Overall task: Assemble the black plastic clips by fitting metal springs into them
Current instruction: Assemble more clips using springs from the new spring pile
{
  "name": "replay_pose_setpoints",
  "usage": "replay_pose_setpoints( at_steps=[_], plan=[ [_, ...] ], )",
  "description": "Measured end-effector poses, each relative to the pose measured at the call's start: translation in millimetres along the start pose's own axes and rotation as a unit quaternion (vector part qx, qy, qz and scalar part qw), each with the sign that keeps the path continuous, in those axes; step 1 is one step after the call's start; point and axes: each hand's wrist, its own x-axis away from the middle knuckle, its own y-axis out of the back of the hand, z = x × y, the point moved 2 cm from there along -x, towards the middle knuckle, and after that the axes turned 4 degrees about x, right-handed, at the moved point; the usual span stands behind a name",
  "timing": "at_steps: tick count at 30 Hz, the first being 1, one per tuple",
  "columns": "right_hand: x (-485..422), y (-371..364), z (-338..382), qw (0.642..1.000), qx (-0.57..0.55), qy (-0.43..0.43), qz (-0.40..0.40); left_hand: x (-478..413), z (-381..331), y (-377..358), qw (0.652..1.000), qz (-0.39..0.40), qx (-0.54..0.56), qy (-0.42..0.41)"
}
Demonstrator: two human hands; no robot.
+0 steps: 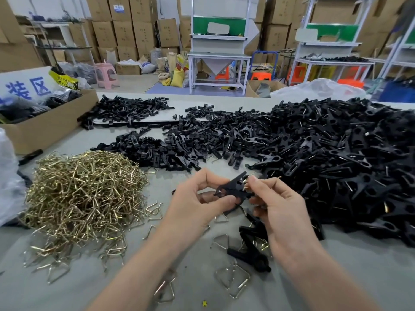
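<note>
Clip [229,193] is held up off the surface [350,279], gripped in the left hand [197,198] btwn thumb and curled fingers. Right hand [280,212] pinches a spring [246,183] w/ thumb and forefinger, right at the clip's top end. Looks like the fitting step, spring prob not seated yet. Next move likely needs a firm push while the left hand steadies the clip. Spring heap [83,198] lies left, clip pile [325,153] right.

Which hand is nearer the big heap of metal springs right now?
Left. The left hand is just right of the spring heap; the right hand is farther right, beyond the held clip.
</note>
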Motion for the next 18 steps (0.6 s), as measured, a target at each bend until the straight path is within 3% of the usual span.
replay_pose_setpoints(
  at_steps=[18],
  plan=[
    [3.7, -0.6, 3.2, 0.999, 0.036, 0.035, -0.013, 2.0, 7.1, -1.4, 0.999, -0.008, -0.051, -0.004]
  ],
)
